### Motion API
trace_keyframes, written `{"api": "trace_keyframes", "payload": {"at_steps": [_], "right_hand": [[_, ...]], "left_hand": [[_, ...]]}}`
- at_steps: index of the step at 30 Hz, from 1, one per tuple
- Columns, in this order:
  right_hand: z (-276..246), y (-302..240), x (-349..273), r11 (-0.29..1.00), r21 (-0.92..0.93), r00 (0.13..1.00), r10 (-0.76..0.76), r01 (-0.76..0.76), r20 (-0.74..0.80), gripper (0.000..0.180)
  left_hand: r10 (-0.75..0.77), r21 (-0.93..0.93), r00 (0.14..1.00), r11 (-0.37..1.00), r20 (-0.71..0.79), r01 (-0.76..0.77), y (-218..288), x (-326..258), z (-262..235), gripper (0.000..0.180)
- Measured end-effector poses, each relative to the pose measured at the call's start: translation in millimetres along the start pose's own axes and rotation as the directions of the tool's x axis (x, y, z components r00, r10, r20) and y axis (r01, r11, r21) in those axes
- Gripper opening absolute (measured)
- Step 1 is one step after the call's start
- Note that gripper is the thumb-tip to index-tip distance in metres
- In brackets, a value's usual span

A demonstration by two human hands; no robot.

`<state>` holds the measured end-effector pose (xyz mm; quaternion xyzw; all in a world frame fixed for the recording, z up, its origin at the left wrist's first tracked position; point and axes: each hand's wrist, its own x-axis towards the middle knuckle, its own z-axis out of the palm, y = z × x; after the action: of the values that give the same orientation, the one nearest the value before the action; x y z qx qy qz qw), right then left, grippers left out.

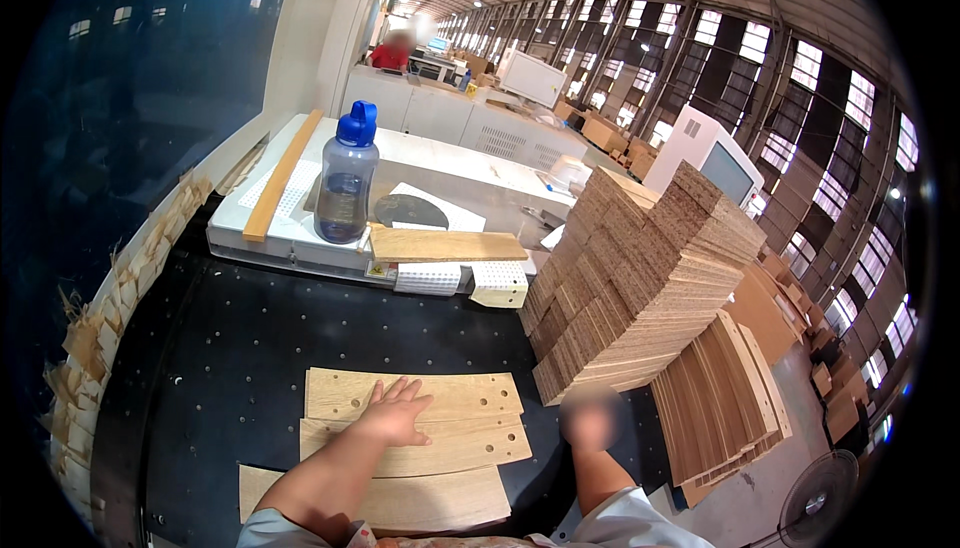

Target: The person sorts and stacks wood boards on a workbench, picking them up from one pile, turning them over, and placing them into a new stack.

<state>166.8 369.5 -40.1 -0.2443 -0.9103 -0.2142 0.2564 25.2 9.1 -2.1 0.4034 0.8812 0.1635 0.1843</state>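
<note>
My left hand lies flat with its fingers spread across the far wooden panel, its heel reaching over the middle panel. Both panels have small drilled holes near their right ends. A third wooden panel lies closest to me, partly under my left forearm. At the foot of a tall stack of chipboard panels is my right hand. It is blurred, so its fingers and anything in them cannot be made out.
The black table is dotted with small studs. Beyond it, a white machine bed carries a blue-capped water bottle, a wooden strip and a loose board. More stacked panels stand right, near a fan.
</note>
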Motion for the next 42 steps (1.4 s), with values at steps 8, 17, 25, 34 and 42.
{"api": "trace_keyframes", "payload": {"at_steps": [8,17,25,34,42], "right_hand": [[39.7,15.1,-17.5,0.984,-0.156,0.932,-0.138,0.09,-0.335,0.02],[44.1,18.1,-21.8,0.99,-0.12,0.956,-0.107,0.076,-0.274,0.021],[11.4,4.3,-10.1,0.998,0.035,0.996,0.044,-0.047,0.078,0.026],[38.4,9.3,-19.2,0.999,-0.049,0.993,0.019,-0.025,-0.121,0.023],[36.2,8.2,-21.4,0.996,-0.048,0.989,0.067,-0.074,-0.129,0.022]], "left_hand": [[-0.001,0.004,1.0,1.0,0.015,0.001,3.2,0.2,-4.2,0.082],[0.01,0.002,1.0,1.0,0.004,-0.01,0.1,-0.7,-2.0,0.083],[-0.026,0.012,0.999,1.0,0.021,0.026,1.2,-1.2,-5.2,0.081],[-0.022,0.031,1.0,0.999,0.019,0.022,-0.3,-1.9,-3.1,0.082],[-0.018,0.032,1.0,0.999,0.009,0.017,-3.2,0.6,0.9,0.083]]}}
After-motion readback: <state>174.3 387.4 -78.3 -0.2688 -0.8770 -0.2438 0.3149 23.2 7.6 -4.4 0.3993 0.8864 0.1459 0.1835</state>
